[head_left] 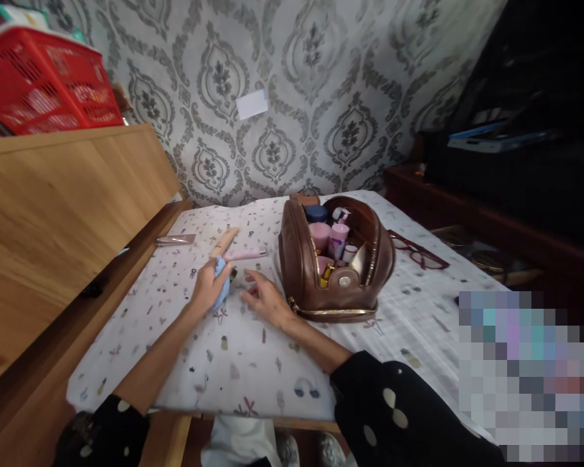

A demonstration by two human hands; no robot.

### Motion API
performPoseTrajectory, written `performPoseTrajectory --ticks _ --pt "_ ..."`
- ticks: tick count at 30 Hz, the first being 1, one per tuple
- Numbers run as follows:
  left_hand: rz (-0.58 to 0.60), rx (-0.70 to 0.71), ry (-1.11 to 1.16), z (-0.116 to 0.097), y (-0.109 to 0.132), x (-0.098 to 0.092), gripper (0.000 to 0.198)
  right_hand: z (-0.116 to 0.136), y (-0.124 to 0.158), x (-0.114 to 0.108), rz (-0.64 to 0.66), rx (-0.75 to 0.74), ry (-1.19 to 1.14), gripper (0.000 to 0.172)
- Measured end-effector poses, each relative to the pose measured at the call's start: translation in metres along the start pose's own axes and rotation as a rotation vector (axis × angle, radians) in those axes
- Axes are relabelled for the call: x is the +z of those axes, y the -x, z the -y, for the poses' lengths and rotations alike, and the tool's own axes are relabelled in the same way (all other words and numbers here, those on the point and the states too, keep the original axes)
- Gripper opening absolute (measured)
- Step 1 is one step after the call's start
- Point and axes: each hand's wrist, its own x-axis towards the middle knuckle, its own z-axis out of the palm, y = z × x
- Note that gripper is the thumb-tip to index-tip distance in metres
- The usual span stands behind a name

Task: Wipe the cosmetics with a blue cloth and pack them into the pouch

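My left hand (206,285) is closed around a light blue cloth (222,292), low over the white patterned tablecloth. A small dark object (233,274) shows just right of the cloth; its kind is unclear. To the right, my right hand (265,298) has its fingers apart and holds nothing. Beyond my left hand lie a beige tube (225,241) and a pink tube (246,254). Beside my right hand stands an unzipped brown toiletry bag (292,259). Inside are a pink jar (320,237), a pink-and-purple container (339,241), a dark blue lid (316,213) and several smaller items.
A rosy tube (176,240) lies by the table's left edge, near a wooden panel (78,188). Glasses (425,258) rest right of the bag. A red basket (58,81) sits upper left. Patterned wallpaper (311,97) backs the table, and dark furniture (467,220) borders the right.
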Motion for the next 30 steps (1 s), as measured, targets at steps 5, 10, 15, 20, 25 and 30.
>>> performPoseTrajectory --ticks 5,10,15,20,25,30 --pt "0.045 0.148 -0.004 -0.018 0.009 0.016 0.042 -0.007 -0.005 0.0 0.003 -0.058 -0.049 0.063" --pt "0.015 0.122 0.082 -0.016 0.017 0.019 0.038 -0.013 -0.005 0.001 0.023 -0.055 -0.069 0.065" --pt "-0.025 0.064 0.183 -0.012 0.02 0.019 0.026 -0.012 0.0 -0.002 0.068 -0.065 -0.066 0.077" --pt "-0.046 -0.005 0.411 -0.003 0.016 0.022 0.022 -0.009 0.001 -0.002 0.055 -0.069 -0.169 0.064" --pt "-0.101 -0.119 0.659 0.001 0.012 0.027 0.041 -0.003 -0.001 0.0 0.086 0.068 -0.612 0.05" --pt "0.062 0.081 0.555 -0.012 0.021 0.028 0.048 0.005 0.001 -0.002 -0.007 0.166 -0.903 0.044"
